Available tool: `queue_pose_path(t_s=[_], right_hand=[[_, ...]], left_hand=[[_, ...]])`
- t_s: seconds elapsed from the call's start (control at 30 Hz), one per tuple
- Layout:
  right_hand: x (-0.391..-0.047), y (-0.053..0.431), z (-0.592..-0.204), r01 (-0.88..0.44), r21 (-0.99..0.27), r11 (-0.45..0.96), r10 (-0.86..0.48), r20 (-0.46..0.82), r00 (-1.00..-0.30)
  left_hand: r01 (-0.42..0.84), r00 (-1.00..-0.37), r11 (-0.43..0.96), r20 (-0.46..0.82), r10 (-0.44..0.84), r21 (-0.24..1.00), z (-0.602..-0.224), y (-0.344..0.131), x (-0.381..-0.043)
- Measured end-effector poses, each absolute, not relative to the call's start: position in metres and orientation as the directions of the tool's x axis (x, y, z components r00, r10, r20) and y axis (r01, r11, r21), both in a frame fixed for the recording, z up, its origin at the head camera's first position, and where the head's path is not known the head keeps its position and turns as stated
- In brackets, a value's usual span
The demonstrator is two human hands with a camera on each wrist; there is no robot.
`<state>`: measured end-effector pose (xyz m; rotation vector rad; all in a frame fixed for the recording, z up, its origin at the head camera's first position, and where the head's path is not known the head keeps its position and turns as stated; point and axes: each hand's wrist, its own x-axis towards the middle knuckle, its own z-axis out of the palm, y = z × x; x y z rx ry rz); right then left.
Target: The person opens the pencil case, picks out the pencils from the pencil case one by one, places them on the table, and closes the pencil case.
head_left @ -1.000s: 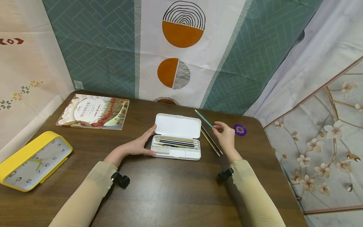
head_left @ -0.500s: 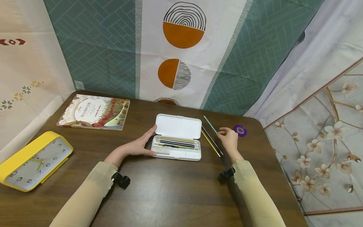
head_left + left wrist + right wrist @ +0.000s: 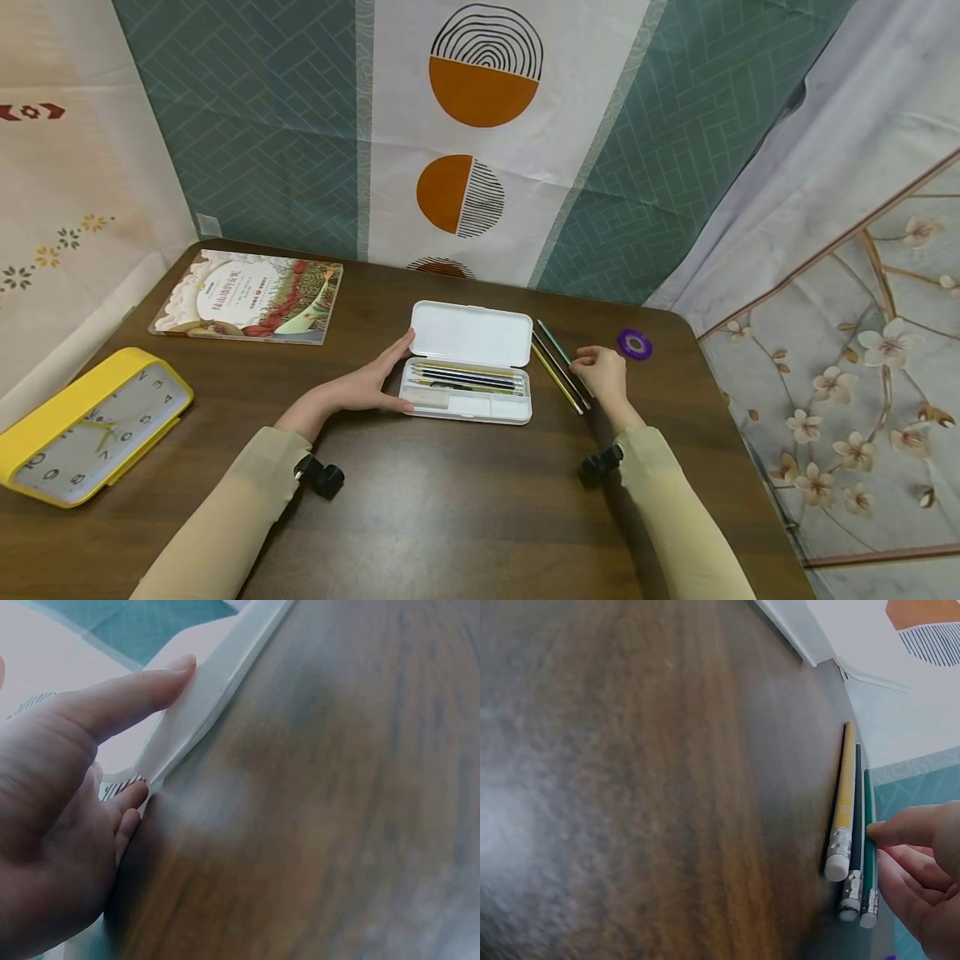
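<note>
An open white pencil case [image 3: 472, 333] lies on the table with its lid folded back. Several pencils and a whitish eraser [image 3: 427, 397] are in its tray. My left hand [image 3: 363, 387] spans the case's left side, fingers extended, with the thumb at the front corner and fingertips by the lid. To the right of the case, my right hand [image 3: 603, 375] pinches a green pencil [image 3: 868, 881] between thumb and fingers. That pencil lies beside a black pencil [image 3: 857, 825] and a yellow pencil [image 3: 845, 787], all three nearly parallel with eraser ends toward me.
A purple tape roll [image 3: 635, 344] sits beyond the right hand. At the back left lies a picture book [image 3: 251, 296], and a yellow clock [image 3: 97, 425] stands at the left edge. Patterned cloth hangs behind the wooden table [image 3: 450, 517].
The right hand has brought the green pencil, first right, then down toward me, alongside the black and yellow pencils. My left hand has stayed at the case.
</note>
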<state>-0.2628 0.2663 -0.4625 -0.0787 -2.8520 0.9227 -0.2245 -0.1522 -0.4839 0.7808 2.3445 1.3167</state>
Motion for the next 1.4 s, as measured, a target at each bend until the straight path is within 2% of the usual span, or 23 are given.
queue_pose_path(t_s=[1.03, 1.4], right_hand=[[-0.259, 0.263, -0.461, 0.009, -0.596, 0.803, 0.086, 0.101, -0.991], [-0.261, 0.258, -0.445, -0.04, -0.605, 0.795, 0.093, 0.187, -0.978]], left_hand=[[0.302, -0.79, 0.429, -0.028, 0.612, 0.851, -0.484, -0.152, -0.226], [0.3, -0.79, 0.423, -0.026, 0.612, 0.855, -0.485, -0.152, -0.225]])
